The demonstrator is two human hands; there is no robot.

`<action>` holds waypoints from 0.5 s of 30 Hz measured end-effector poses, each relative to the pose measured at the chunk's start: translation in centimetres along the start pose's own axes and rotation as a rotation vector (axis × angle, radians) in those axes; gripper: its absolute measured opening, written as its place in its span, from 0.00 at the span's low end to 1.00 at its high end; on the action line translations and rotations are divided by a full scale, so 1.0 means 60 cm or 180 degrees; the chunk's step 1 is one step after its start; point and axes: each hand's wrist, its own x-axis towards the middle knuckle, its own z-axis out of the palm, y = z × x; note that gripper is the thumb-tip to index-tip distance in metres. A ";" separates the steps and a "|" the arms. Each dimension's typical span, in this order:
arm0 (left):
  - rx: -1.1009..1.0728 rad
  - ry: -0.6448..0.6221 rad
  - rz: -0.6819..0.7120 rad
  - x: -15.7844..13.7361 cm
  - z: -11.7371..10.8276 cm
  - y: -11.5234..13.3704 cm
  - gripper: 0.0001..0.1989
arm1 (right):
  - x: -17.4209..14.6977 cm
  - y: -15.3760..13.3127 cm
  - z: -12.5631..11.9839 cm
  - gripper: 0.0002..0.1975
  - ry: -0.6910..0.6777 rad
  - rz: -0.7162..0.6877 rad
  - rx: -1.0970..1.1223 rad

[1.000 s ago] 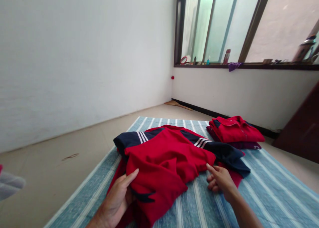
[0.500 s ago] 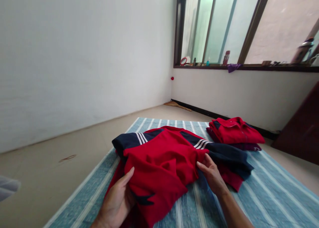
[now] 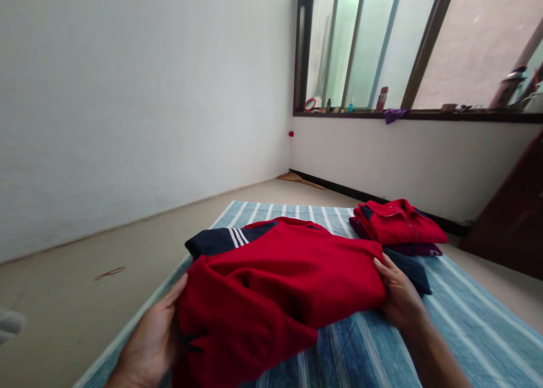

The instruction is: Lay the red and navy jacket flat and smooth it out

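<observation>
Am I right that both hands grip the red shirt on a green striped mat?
Not quite: the head view shows the left hand and right hand gripping the red shirt on a blue striped mat, not a green one.

Red, navy-sleeved shirt (image 3: pixel 280 275) on blue-striped mat (image 3: pixel 466 331).

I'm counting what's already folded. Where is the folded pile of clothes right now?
In the head view, the folded pile lies on the striped mat, to the far right, just beyond the right hand and below the window sill.
</observation>
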 end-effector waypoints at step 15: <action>0.0285 0.0482 -0.0390 -0.050 -0.022 -0.043 0.33 | -0.095 0.070 -0.044 0.18 -0.0840 0.0382 -0.1498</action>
